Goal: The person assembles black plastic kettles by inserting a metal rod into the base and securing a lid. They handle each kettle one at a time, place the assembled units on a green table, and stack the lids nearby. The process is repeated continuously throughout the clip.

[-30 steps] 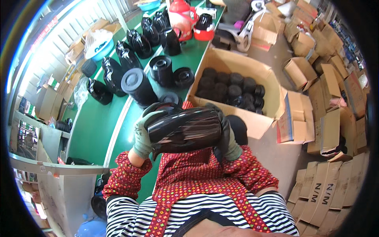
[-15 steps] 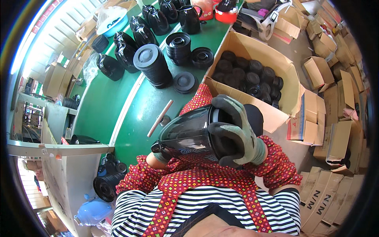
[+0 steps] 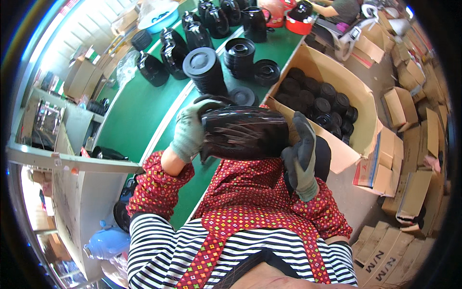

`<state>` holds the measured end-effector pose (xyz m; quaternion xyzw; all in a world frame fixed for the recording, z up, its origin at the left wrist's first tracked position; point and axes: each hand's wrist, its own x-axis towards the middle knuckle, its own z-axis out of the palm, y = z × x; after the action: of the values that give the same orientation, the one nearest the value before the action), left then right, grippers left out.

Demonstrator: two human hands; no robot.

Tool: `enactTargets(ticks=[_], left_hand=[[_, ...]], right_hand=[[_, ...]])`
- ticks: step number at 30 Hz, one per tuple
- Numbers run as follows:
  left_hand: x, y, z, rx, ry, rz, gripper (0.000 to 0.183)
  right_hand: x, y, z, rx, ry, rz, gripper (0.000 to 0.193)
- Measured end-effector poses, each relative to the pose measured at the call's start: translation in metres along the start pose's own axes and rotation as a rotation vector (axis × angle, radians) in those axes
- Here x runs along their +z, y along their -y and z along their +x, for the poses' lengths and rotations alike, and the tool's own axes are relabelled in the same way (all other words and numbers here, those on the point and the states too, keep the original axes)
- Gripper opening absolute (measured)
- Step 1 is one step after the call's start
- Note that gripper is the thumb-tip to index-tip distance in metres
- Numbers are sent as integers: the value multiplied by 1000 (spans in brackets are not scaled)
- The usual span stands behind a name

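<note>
A glossy black jug [image 3: 245, 132] lies sideways in front of my chest, smeared a little by motion. My left hand [image 3: 190, 125], in a grey-green glove with dark fingers, grips its left end; part of the grip is hidden behind the jug. At the jug's right end is my right hand [image 3: 303, 159], gloved the same way. Its fingers are stretched and apart, close beside that end; whether they touch it I cannot tell. Just beyond the jug on the green table [image 3: 127, 120] stand a tall stack of black round lids [image 3: 204, 70] and a flat black disc [image 3: 243, 96].
Black ring-shaped parts [image 3: 239, 55] are stacked farther back, near several upright black jugs [image 3: 211, 21]. To the right, an open carton [image 3: 358, 91] holds many black round parts. A light-blue basin [image 3: 161, 19] sits at the far left. Another person's arm [image 3: 329, 9] shows at the far right.
The jug has swung level and its left end has risen. My left hand has come out from beneath onto that end. My right hand's fingers have loosened from the right end.
</note>
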<state>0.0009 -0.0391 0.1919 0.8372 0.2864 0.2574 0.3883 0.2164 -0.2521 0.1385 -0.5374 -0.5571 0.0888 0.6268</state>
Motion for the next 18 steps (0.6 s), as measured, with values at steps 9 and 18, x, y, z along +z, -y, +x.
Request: enactTargets(ticks=[9,18], left_hand=[[7,-57,11,211,356,27,91],[21,-47,7,574,493,401,86]], right_hand=[[-5,31,35,-92,470,-163,94],[-39,28,33,-34,613,-260,82]])
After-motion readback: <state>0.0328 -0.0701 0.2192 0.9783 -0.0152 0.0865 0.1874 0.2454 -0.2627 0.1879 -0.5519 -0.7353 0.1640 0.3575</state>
